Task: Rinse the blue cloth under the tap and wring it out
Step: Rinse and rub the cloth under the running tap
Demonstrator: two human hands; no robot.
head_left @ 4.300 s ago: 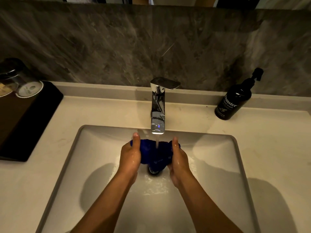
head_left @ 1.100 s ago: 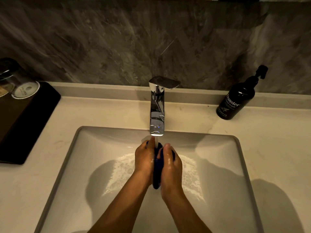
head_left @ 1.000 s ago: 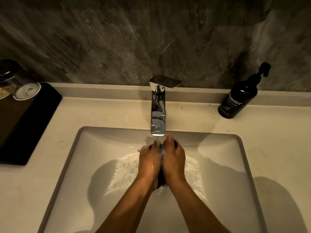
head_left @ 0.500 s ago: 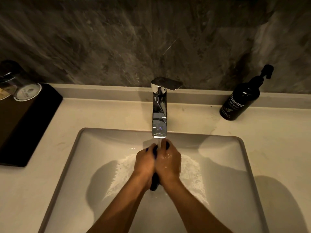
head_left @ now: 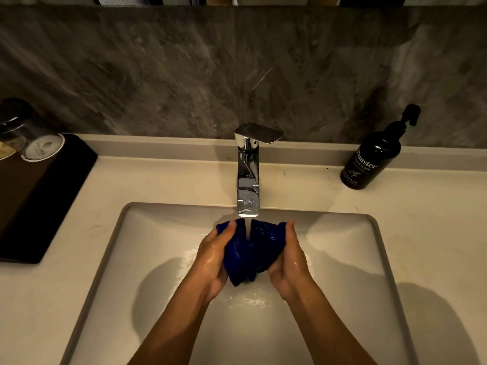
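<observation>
The blue cloth [head_left: 250, 252] is bunched and spread between my two hands over the white sink [head_left: 158, 233]. My left hand [head_left: 213, 256] grips its left side and my right hand [head_left: 288, 262] grips its right side. Water runs from the chrome tap [head_left: 247, 180] straight onto the middle of the cloth. Both hands are wet. The cloth's lower end hangs down over the drain, which is hidden. Foamy water lies on the basin floor below my hands.
A dark hand-wash pump bottle [head_left: 374, 159] stands on the counter at the back right. A black tray [head_left: 39, 201] with upturned glasses [head_left: 34, 138] sits at the left. A grey marble wall [head_left: 237, 75] rises behind the tap.
Half a second ago my hands were pressed together around the cloth. They have moved apart, and the cloth now shows open between them under the stream.
</observation>
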